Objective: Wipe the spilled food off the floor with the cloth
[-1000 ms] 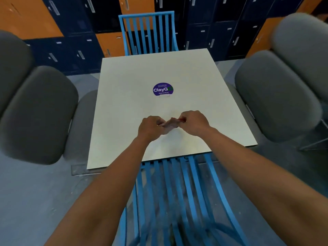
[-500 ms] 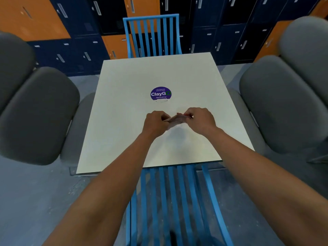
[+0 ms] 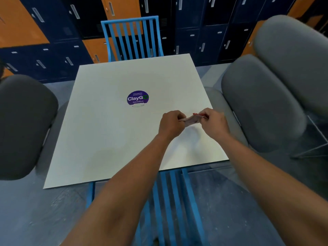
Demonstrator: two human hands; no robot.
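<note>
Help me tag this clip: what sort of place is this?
Likely a canteen or break area: orange and navy lockers line the far wall, and a white table with a ClayGo sticker stands among grey chairs and blue chairs.

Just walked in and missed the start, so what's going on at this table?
A person at a white table pinches a small pinkish item, perhaps a packet, between the left hand and the right hand, over the tabletop. No cloth and no spilled food show in view, so the wiping does not seem to have started.
</note>
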